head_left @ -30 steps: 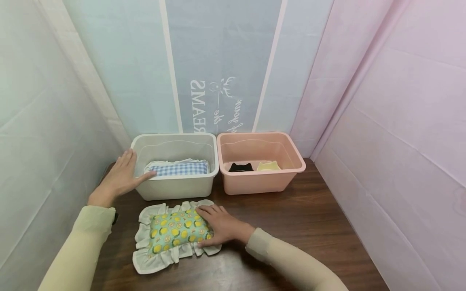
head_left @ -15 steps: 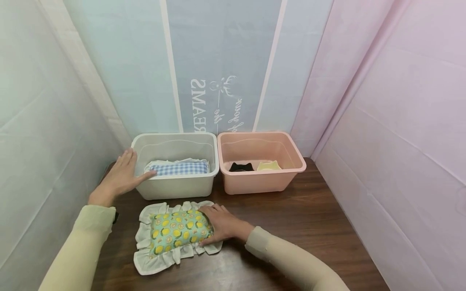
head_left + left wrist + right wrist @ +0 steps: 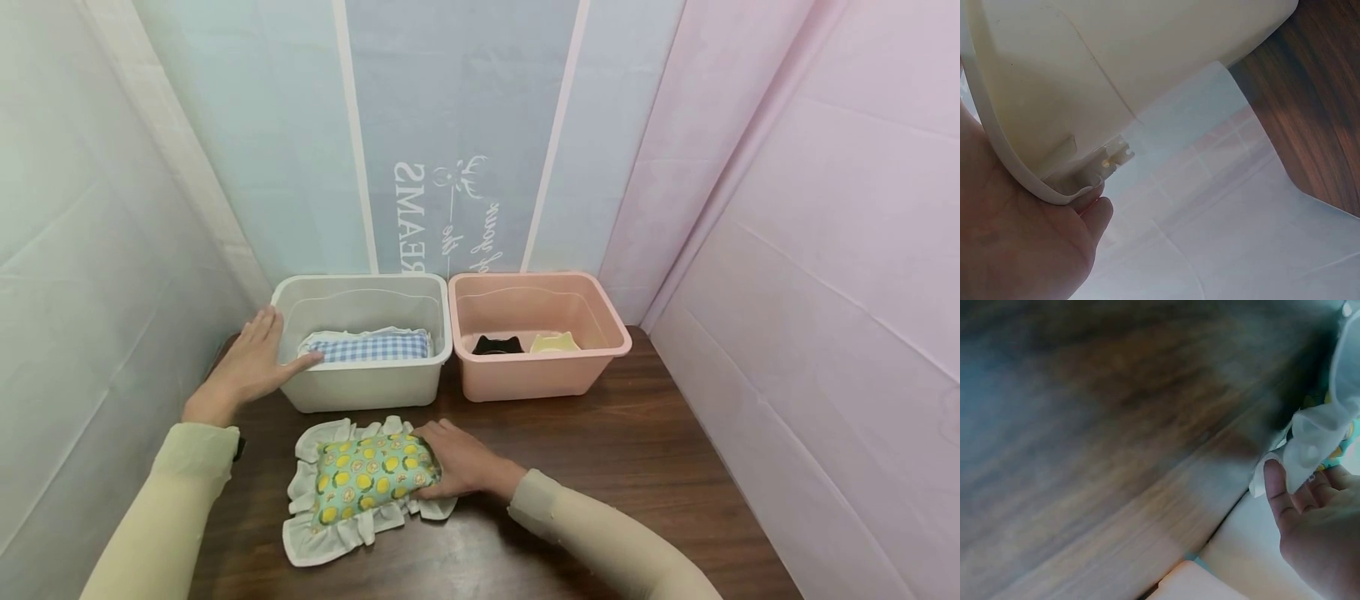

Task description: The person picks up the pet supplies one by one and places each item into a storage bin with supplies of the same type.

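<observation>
My right hand [image 3: 459, 462] grips the right end of a small lemon-print pillow [image 3: 371, 479] on the table. White ruffles edge the pillow; in the right wrist view the fingers lie against the ruffle [image 3: 1316, 447], which looks bunched and raised. At the left, my other hand [image 3: 243, 362] rests on the near left corner of a white plastic bin [image 3: 360, 387]. Its fingers are straight along the outside, and the thumb lies over the front rim. A blue gingham pillow [image 3: 375, 346] lies inside that bin. The left wrist view shows the palm [image 3: 1022, 244] against the rim.
Close beside the white bin stands a pink bin [image 3: 532, 379], holding a black piece [image 3: 497, 344] and a pale yellow piece [image 3: 553, 342], both with ear-like points. Fabric walls enclose the dark wooden table [image 3: 637, 475] at the back and sides.
The lemon-print pillow's left side has shifted slightly right, and its right end looks more squeezed in the right hand. The left hand and both bins have barely moved.
</observation>
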Demonstrator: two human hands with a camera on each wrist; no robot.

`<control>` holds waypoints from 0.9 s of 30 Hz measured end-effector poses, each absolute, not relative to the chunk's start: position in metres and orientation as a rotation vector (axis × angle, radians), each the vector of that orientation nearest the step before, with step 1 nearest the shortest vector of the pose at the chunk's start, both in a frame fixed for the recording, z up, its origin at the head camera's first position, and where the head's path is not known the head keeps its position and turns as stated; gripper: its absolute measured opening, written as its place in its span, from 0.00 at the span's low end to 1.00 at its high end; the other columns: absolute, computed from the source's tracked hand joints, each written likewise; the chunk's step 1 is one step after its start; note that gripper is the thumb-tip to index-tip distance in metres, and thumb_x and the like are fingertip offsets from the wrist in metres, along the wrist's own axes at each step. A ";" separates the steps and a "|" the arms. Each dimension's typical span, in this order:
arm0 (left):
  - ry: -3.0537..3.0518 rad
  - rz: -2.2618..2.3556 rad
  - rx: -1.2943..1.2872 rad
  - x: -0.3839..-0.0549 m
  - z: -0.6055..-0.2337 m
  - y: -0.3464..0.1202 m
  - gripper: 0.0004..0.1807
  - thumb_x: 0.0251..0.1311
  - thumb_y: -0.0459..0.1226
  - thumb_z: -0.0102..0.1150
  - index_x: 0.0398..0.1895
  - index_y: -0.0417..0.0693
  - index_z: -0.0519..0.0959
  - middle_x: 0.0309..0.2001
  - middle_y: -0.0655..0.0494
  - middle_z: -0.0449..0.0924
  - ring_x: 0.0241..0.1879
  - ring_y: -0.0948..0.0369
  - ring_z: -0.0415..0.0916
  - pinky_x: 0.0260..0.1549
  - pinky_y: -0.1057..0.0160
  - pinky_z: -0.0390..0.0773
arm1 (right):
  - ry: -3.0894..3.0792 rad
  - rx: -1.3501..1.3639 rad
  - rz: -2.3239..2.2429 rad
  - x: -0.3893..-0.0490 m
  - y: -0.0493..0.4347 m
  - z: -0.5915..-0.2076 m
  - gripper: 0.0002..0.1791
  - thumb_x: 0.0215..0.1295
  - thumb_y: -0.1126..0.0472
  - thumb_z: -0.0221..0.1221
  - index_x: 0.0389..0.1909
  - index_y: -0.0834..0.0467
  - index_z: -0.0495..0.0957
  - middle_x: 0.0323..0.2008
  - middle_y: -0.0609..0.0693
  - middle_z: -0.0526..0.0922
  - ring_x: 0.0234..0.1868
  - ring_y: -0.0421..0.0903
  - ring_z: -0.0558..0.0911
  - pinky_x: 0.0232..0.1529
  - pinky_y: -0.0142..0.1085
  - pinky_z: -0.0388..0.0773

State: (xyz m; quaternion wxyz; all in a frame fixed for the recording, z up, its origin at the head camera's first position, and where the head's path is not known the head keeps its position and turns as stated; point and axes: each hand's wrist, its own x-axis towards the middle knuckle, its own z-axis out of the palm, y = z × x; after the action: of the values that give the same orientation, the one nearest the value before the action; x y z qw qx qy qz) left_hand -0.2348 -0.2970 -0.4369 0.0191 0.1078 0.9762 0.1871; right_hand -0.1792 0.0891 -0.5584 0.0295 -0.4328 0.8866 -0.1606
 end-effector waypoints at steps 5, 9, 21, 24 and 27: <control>3.037 0.576 0.342 -0.235 -0.438 -0.297 0.68 0.73 0.70 0.51 0.82 0.23 0.32 0.83 0.24 0.25 0.83 0.31 0.26 0.80 0.31 0.34 | 2.721 -1.315 -0.575 -0.179 0.091 -0.557 0.50 0.54 0.39 0.79 0.74 0.53 0.71 0.59 0.43 0.80 0.53 0.38 0.73 0.54 0.23 0.74; 3.036 0.579 0.346 -0.235 -0.438 -0.297 0.67 0.73 0.70 0.51 0.82 0.23 0.32 0.83 0.23 0.25 0.83 0.30 0.27 0.80 0.31 0.34 | 2.712 -1.322 -0.659 -0.179 0.094 -0.556 0.49 0.53 0.44 0.81 0.73 0.55 0.72 0.60 0.44 0.81 0.54 0.38 0.73 0.56 0.24 0.74; 3.026 0.582 0.342 -0.236 -0.435 -0.297 0.67 0.74 0.70 0.51 0.82 0.23 0.31 0.83 0.24 0.25 0.83 0.31 0.26 0.80 0.31 0.33 | 2.712 -1.340 -0.812 -0.177 0.104 -0.543 0.48 0.53 0.48 0.82 0.72 0.55 0.71 0.62 0.44 0.80 0.54 0.40 0.72 0.57 0.27 0.75; 3.025 0.582 0.345 -0.236 -0.435 -0.297 0.67 0.74 0.69 0.51 0.82 0.23 0.31 0.83 0.24 0.24 0.83 0.31 0.26 0.80 0.31 0.33 | 2.723 -1.366 -0.850 -0.176 0.107 -0.537 0.48 0.51 0.49 0.83 0.72 0.54 0.71 0.61 0.44 0.80 0.54 0.40 0.72 0.56 0.28 0.76; 3.022 0.580 0.345 -0.235 -0.434 -0.297 0.67 0.74 0.69 0.50 0.82 0.23 0.31 0.83 0.24 0.24 0.83 0.31 0.25 0.80 0.31 0.33 | 2.731 -1.381 -0.880 -0.176 0.109 -0.529 0.49 0.49 0.50 0.84 0.72 0.54 0.71 0.61 0.44 0.80 0.55 0.41 0.72 0.57 0.29 0.77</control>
State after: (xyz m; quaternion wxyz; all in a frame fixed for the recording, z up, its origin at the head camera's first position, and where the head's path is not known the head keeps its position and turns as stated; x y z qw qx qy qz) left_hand -0.2354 -0.2975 -0.4343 0.0227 0.1114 0.9757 0.1872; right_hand -0.1756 0.1089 -0.5294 -0.0213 -0.4337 0.8574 -0.2763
